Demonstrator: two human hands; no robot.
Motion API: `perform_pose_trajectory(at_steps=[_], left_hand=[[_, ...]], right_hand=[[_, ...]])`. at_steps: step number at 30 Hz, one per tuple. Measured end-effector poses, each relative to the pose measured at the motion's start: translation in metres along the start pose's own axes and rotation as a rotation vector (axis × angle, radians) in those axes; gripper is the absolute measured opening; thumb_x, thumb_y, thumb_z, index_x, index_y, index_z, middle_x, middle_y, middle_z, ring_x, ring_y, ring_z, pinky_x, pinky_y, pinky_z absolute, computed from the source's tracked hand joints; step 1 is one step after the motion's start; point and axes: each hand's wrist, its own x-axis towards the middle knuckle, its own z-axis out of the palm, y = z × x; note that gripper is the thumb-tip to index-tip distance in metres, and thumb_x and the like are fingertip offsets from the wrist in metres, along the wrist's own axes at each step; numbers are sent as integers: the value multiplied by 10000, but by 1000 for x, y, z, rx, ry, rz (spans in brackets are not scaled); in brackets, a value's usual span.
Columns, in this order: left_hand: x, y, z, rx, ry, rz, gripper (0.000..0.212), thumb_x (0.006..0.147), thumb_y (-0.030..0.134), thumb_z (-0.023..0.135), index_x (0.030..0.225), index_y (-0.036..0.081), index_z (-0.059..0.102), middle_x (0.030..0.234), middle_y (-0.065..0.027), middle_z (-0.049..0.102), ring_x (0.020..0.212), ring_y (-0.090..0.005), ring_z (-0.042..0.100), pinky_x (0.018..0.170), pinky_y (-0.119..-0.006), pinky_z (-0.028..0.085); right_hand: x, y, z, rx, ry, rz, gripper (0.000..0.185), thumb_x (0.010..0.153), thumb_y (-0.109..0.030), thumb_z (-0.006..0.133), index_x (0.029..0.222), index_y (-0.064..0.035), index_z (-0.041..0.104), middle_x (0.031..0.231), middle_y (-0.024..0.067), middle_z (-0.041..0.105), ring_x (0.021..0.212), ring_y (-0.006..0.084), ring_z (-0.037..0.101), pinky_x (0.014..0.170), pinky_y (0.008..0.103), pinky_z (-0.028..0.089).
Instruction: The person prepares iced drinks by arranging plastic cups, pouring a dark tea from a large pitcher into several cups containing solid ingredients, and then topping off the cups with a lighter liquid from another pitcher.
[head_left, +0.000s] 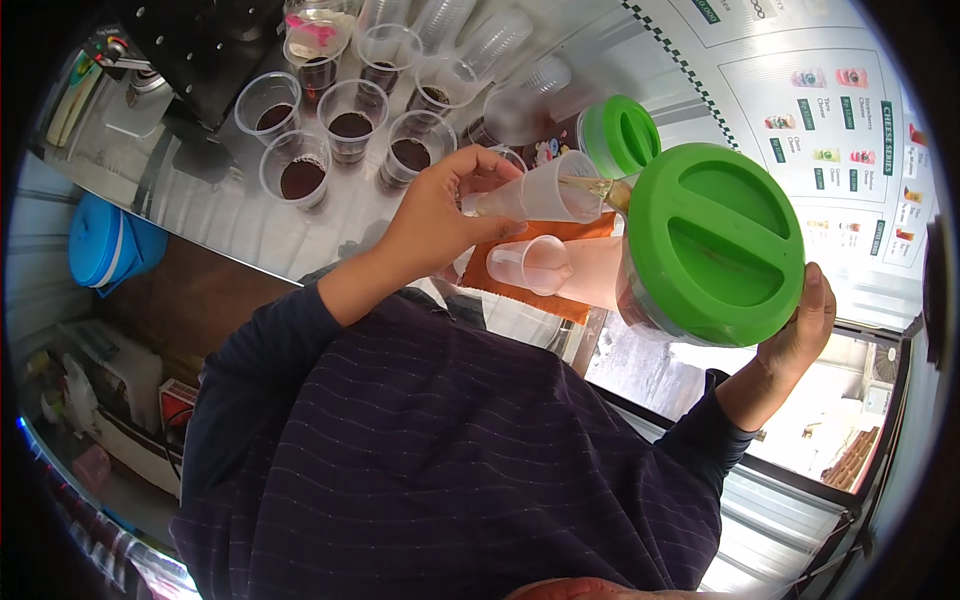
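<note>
My left hand (442, 214) grips a translucent plastic cup (540, 191) by its narrow base, tilted with its mouth towards the right. In my right hand (806, 326) is a clear pitcher with a green lid (716, 244), tipped over. Its spout (619, 196) meets the cup's mouth, where a yellowish streak, apparently liquid, shows. Below them is a small translucent cup (525, 266) beside a pinkish piece (592, 270) whose kind I cannot tell. An orange cloth (487, 270) lies under these things.
Several clear plastic cups of dark liquid (304, 178) stand on the metal counter (225, 202). Behind them lie stacked clear cups (495, 45) and a second green-lidded container (622, 135). A black machine (202, 52) stands left, a blue bucket (101, 240) below. A menu board (817, 135) lines the right wall.
</note>
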Motion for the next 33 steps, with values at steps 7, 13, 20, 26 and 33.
perform_pose_trajectory(at_steps=[7,13,20,26,33], left_hand=[[0,-3,1,-31,-20,23,445,661,-35,786,1036,38,558,1011,-39,606,981,-133,570,872,-284,451],[2,-4,2,-57,-34,27,444,671,-46,775,1046,27,549,1024,-49,604,988,-134,573,874,-277,454],[4,-5,2,-66,-36,54,445,672,-58,766,1051,23,546,1046,-59,604,1026,-142,566,907,-286,446],[5,-4,3,-78,-38,37,442,667,-63,765,1043,27,553,1040,-53,604,1026,-143,569,912,-289,444],[6,-5,4,-91,-38,45,439,661,-68,763,1035,30,555,1029,-48,608,1010,-138,576,907,-289,448]], right_hand=[[-1,-3,1,-5,12,27,307,915,-246,567,686,-42,540,601,-31,477,530,44,395,517,198,298],[-4,-5,4,16,26,33,306,918,-253,565,738,-6,573,638,5,539,551,60,450,522,204,328],[-2,-2,-4,35,-55,23,317,922,-263,554,728,-13,560,621,-2,513,543,61,429,514,210,313],[-3,-4,3,-15,26,9,348,923,-284,550,685,-32,530,601,-13,474,529,61,402,499,213,287],[-1,3,-7,-83,-1,-15,389,940,-320,502,691,-22,538,610,-2,464,541,78,407,503,241,298]])
